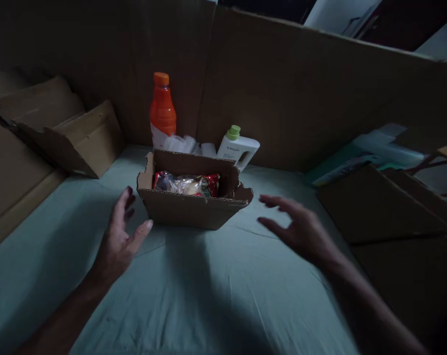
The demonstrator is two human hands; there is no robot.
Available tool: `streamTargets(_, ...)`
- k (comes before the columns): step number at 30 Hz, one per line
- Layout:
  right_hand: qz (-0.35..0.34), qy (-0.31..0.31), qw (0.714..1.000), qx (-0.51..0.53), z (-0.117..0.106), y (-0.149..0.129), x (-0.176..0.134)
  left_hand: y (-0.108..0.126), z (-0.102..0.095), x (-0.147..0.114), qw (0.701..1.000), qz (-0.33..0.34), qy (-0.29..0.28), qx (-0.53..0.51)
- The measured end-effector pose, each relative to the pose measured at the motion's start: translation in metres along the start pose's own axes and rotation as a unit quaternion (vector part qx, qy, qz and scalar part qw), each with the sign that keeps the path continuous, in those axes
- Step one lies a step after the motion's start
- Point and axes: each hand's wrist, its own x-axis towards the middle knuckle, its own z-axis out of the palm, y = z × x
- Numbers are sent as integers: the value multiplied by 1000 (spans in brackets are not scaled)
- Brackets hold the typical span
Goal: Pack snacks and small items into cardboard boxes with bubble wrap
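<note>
An open cardboard box [182, 209] with torn corners stands on the pale green sheet, in the middle of the head view. Inside it lies a shiny plastic packet [188, 184] with red ends and a clear middle; its lower part is hidden by the box's front wall. Just off the box's left side, my left hand [122, 236] has its fingers and thumb spread. My right hand [297, 227], slightly blurred, is to the right of the box with fingers apart. Neither hand visibly holds anything.
Behind the box stand an orange bottle [163, 108], several clear plastic containers [181, 144] and a white jug [238, 148] with a green cap. More cardboard boxes [92, 140] are at left. A teal bottle [342, 158] leans behind a box [379, 204] at right. Tall cardboard [282, 93] walls the back.
</note>
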Motion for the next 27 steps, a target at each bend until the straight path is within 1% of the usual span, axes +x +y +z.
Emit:
streamTargets(1, 34, -23, 998, 49, 19, 1, -9, -8, 4, 0, 997, -54, -22, -49)
streamTargets(2, 58, -44, 993, 97, 39, -1, -13, -14, 10, 1, 991, -93, -38, -89)
streamTargets(3, 71, -54, 986, 141, 59, -5, -13, -17, 16, 3, 985, -118, -44, -118)
streamTargets(4, 81, -56, 979, 177, 76, -10, -9, -18, 23, 6, 981, -129, -46, -135)
streamTargets(5, 91, -49, 973, 206, 88, -14, -4, -17, 31, 9, 980, -133, -44, -143)
streamTargets(6, 104, -38, 968, 227, 95, -17, 0, -13, 39, 11, 979, -137, -39, -147)
streamTargets(7, 119, -24, 963, 241, 97, -17, 1, -6, 47, 12, 978, -140, -33, -150)
streamTargets(8, 137, -8, 959, 247, 93, -15, -2, 2, 55, 11, 976, -143, -35, -158)
streamTargets(9, 155, 13, 957, 244, 86, -11, -10, 11, 63, 7, 974, -143, -45, -172)
streamTargets(10, 170, 37, 957, 230, 76, -6, -24, 20, 70, 1, 969, -140, -69, -193)
streamTargets(12, 188, 85, 961, 184, 52, 2, -64, 38, 82, -18, 954, -138, -130, -232)
streamTargets(14, 194, 108, 965, 137, 34, -1, -113, 48, 87, -39, 941, -156, -170, -247)
streamTargets(15, 196, 111, 967, 123, 29, -6, -135, 50, 87, -47, 936, -171, -183, -247)
streamTargets(17, 200, 124, 966, 109, 29, -17, -172, 46, 89, -56, 930, -189, -205, -239)
streamTargets(19, 212, 158, 959, 104, 34, -19, -195, 41, 99, -53, 928, -174, -237, -230)
streamTargets(20, 219, 175, 954, 108, 36, -14, -202, 39, 109, -48, 928, -156, -254, -222)
streamTargets(21, 224, 190, 949, 117, 38, -7, -209, 39, 121, -41, 929, -134, -270, -214)
streamTargets(23, 232, 211, 939, 142, 38, 15, -217, 44, 156, -25, 932, -84, -293, -199)
streamTargets(25, 247, 238, 926, 158, 37, 40, -221, 53, 202, -10, 938, -43, -292, -185)
streamTargets(27, 268, 275, 911, 150, 36, 65, -222, 66, 256, 0, 950, -32, -266, -159)
